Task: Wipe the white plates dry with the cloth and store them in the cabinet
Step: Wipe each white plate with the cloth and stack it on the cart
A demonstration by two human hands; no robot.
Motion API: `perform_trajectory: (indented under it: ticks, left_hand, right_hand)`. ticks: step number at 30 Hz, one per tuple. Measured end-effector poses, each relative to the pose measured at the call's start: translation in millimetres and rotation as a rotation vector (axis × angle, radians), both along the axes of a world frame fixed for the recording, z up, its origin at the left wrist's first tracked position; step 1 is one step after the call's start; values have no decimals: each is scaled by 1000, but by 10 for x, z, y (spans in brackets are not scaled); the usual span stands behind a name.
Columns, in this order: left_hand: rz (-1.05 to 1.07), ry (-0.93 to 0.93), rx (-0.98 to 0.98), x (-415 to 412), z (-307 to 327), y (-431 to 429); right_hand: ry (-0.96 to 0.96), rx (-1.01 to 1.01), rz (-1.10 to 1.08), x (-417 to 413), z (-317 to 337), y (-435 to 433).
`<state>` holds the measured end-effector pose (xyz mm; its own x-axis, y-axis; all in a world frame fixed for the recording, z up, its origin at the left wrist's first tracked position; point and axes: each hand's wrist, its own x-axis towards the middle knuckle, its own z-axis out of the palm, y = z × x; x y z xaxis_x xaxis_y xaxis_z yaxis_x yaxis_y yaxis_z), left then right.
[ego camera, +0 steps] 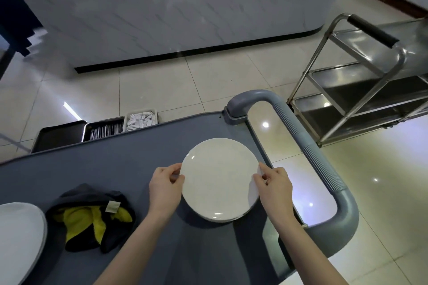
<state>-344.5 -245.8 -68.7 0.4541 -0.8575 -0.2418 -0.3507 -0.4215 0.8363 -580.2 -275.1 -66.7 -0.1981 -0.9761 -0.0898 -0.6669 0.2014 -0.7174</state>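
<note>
**Cool light, glaring floor**

Bright spots are glaring on the glossy cream floor tiles (370,180) at the right of the frame. The round white plate (220,180) is catching small highlights and casting a soft shadow on the grey plastic cart top (115,169). The wide lens is bending lines near the edges; the upper left is smearing into blocky blur.

white plate (219,180), grey cart (115,169), yellow & dk-grey cloth (92,217)

On the cart (115,169) the plate (218,178) lies between my left hand (165,188) and right hand (274,188), cloth (90,217) to its left, stack (20,233) beyond.
</note>
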Motion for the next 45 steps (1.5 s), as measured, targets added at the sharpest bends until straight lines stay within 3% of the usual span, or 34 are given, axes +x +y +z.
perform_trajectory:
  ticks: [5, 8, 14, 20, 27, 34, 40, 45]
  left_hand:
    - [-15, 1, 9, 207, 12, 153]
    - [15, 4, -26, 450, 51, 357]
    - [179, 15, -114, 1201, 200, 934]
    - [405, -42, -140, 2017, 251, 1621]
    - [584, -140, -112, 2701, 155, 2270]
    - [518, -306, 21, 3149, 51, 2652]
    - [469, -197, 79, 3341, -17, 2733]
    - [492, -132, 3, 3434, -84, 2722]
  right_hand:
    - [18, -122, -13, 172, 71, 73]
    - [38, -222, 113, 481, 154, 120]
    - [-7, -230, 426, 1443, 291, 257]
    - [-39, -154, 762, 2441, 289, 562]
    - [-11, 0, 992, 3421, 174, 1016]
    - [2, 156, 998, 3991, 36, 1245]
    - [-5, 200, 883, 4157, -59, 1298]
    - [-82, 266, 791, 4185, -86, 1300]
